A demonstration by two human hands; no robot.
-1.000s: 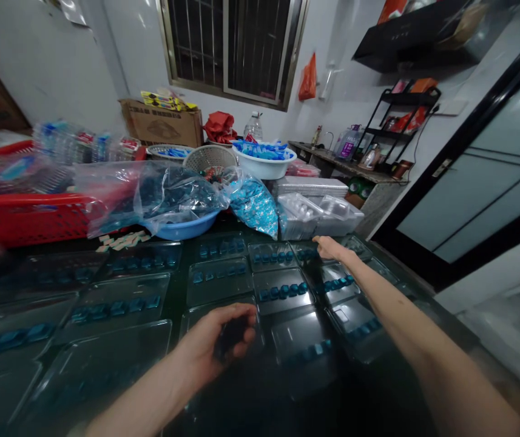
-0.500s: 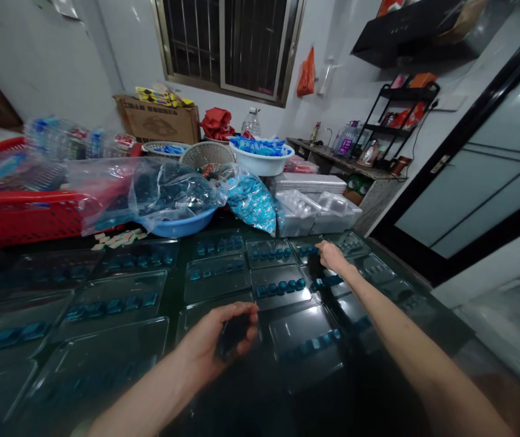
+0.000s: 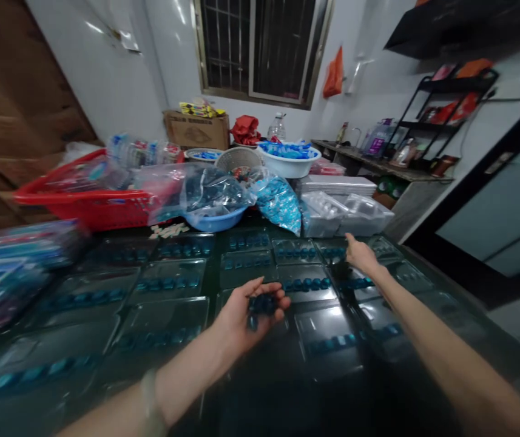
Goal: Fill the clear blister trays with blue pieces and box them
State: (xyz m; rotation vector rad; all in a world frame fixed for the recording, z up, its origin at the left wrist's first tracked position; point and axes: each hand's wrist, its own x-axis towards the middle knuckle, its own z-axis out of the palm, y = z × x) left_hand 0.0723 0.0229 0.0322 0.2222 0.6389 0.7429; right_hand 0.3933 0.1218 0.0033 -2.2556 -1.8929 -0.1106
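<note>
My left hand [image 3: 246, 306] is cupped palm up over the middle of the dark table, fingers curled round several small blue pieces [image 3: 262, 303]. My right hand [image 3: 360, 255] reaches forward to the far right, over a clear plastic tray [image 3: 348, 280] with a row of blue pieces; its fingers are partly hidden and I cannot make out whether they pinch anything. Many clear plastic trays [image 3: 168, 282] lie in rows across the table, each with a short line of blue pieces.
Behind the trays stand a blue basin under a plastic bag [image 3: 214, 206], a bag of light-blue pieces [image 3: 278, 203], stacked clear trays [image 3: 346, 212], a white bowl [image 3: 289, 164], a red basket [image 3: 87, 203] and a cardboard box [image 3: 196, 128]. Packaged items [image 3: 9, 267] lie at left.
The view swung left, bringing the red basket and left-side packages into sight. My left hand opened slightly, showing the blue pieces. My right hand drew back a little over the far-right trays.
</note>
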